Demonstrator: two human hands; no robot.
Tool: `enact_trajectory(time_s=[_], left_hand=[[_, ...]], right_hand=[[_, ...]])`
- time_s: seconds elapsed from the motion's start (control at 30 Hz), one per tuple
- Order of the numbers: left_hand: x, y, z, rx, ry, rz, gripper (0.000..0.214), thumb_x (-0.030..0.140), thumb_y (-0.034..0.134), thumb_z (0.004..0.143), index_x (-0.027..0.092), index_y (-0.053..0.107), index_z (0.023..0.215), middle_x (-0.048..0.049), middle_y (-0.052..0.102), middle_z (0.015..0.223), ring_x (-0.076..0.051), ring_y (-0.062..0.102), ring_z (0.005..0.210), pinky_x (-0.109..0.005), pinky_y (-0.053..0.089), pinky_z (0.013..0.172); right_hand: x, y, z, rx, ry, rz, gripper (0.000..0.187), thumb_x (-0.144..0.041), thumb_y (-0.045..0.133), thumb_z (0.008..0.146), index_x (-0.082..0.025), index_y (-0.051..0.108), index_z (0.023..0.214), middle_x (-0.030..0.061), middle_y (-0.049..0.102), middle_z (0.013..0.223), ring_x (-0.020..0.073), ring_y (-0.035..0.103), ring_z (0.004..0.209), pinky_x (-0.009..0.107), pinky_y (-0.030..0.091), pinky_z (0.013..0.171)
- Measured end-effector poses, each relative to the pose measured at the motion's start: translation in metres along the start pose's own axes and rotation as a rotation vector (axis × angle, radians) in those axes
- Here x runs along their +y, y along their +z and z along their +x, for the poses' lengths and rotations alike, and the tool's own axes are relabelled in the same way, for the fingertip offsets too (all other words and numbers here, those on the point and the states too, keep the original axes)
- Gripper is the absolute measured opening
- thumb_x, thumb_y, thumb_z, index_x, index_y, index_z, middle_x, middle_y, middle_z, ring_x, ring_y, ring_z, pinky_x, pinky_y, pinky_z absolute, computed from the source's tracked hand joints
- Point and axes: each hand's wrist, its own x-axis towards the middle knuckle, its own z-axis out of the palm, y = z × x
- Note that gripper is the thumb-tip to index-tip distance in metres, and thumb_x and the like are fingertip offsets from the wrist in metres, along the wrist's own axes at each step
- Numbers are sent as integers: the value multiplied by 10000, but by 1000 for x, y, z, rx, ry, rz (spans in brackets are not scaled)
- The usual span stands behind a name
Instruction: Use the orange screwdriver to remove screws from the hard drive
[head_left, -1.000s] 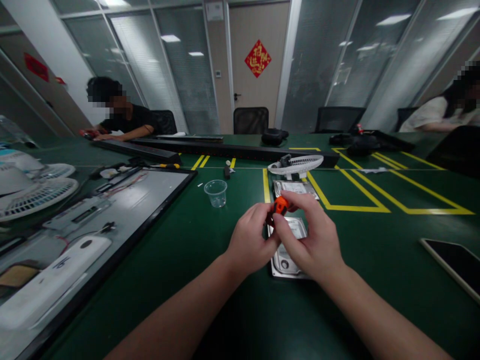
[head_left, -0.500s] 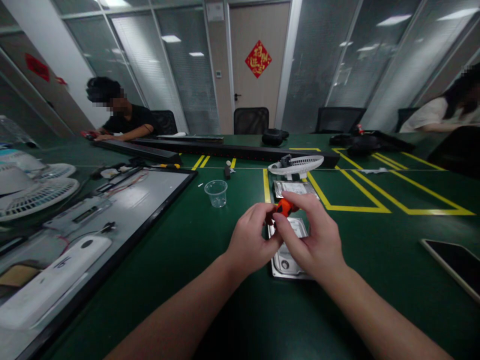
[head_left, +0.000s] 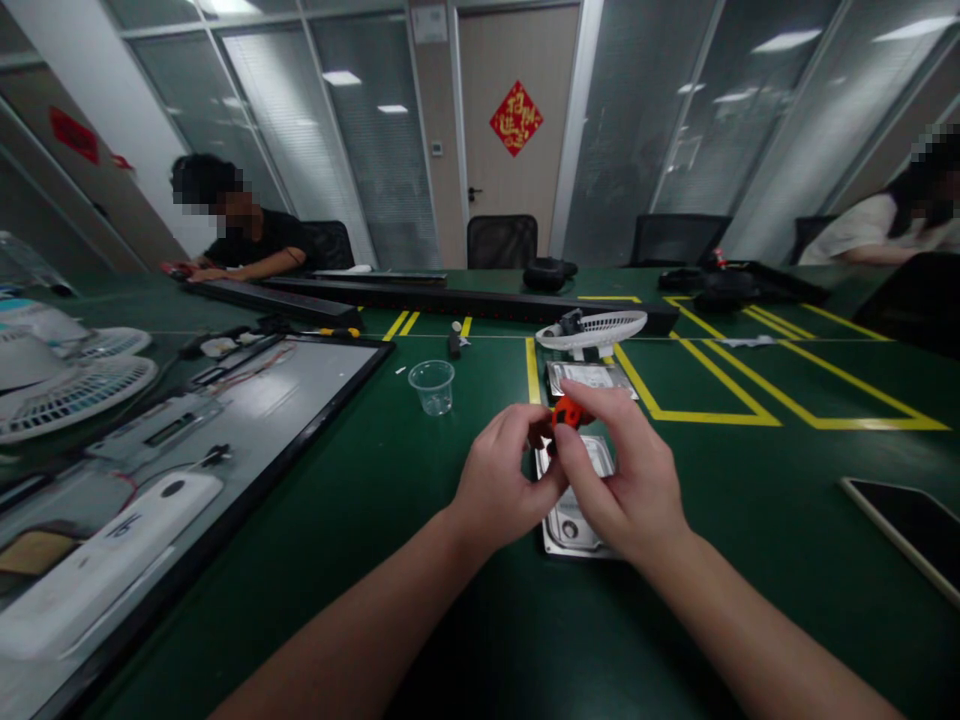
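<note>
My right hand (head_left: pixel 634 470) is closed, thumb and fingers pinching the orange-and-black handle of what looks like a screwdriver (head_left: pixel 568 411). My left hand (head_left: pixel 501 475) is closed just left of it, with its fingertips meeting at the handle's near side; what they pinch is hidden. Both hands are over a silver hard drive (head_left: pixel 574 540) on the green table, and they cover part of it. Behind it lies a second hard drive (head_left: pixel 592 376). A clear plastic cup (head_left: pixel 433 388) stands to the left of my hands.
A large flat panel (head_left: pixel 300 385) fills the left side, with a white device (head_left: pixel 112 550) on it. White fan parts (head_left: pixel 82 400) lie beyond. A white fan grille (head_left: pixel 615 328) is behind the drives; a phone (head_left: pixel 911 525) lies right. Two people sit across the table.
The orange handle has turned slightly between my right fingers and now points more toward me. Both hands stay in nearly the same place above the hard drive.
</note>
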Motion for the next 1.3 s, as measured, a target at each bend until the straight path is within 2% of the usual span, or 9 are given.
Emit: enact_trajectory(time_s=[0.17,0.4,0.57,0.73,1.03,1.23,1.3], left_hand=[[-1,0,0,-32,9,-8,236,133,670,893,200,593,1106,-26,676,965,-168,635,840,-301,525,760],[2,-1,1,-55,11,7,87,187,606,976,202,588,1060,-35,661,909,-181,626,820,-318,516,736],[0,0,-1,-16,-15,-3,287,179,685,893,198,576,1157,-45,689,1003,-178,652,851,-309,546,762],[-1,0,-1,-38,-16,3,241,149,657,896,205,588,1120,-35,689,981,-178,652,852,-307,543,777],[1,-1,1,-54,8,-9,148,171,606,981,203,593,1125,-56,701,991,-193,663,877,-330,548,778],[-1,1,-2,-23,-14,-6,353,166,689,873,207,566,1202,-46,692,1026,-181,655,848,-319,563,761],[-2,0,-2,-19,-17,-2,348,159,691,878,212,565,1198,-39,694,1024,-175,657,847,-311,561,765]], right_hand=[[0,-1,-1,25,10,-23,447,-140,696,968,-226,617,1399,92,702,1159,243,675,1050,451,586,939],[-2,-1,-3,-27,5,30,519,-123,583,1013,-245,548,1516,105,715,1277,256,682,1146,476,588,988],[-1,0,-1,7,14,-5,468,-138,647,987,-248,591,1438,92,713,1196,250,687,1061,466,596,945],[-2,-1,1,27,10,-24,420,-151,699,965,-229,623,1371,93,701,1147,250,681,1041,457,594,931],[-3,-2,-2,-39,20,16,521,-144,584,1008,-260,544,1515,98,717,1275,263,697,1118,471,601,967],[-1,0,-1,8,16,-9,452,-156,664,983,-242,591,1420,92,705,1176,253,684,1049,466,600,927],[-1,0,0,13,19,-16,433,-157,685,974,-232,602,1392,94,697,1154,252,677,1044,465,598,920]])
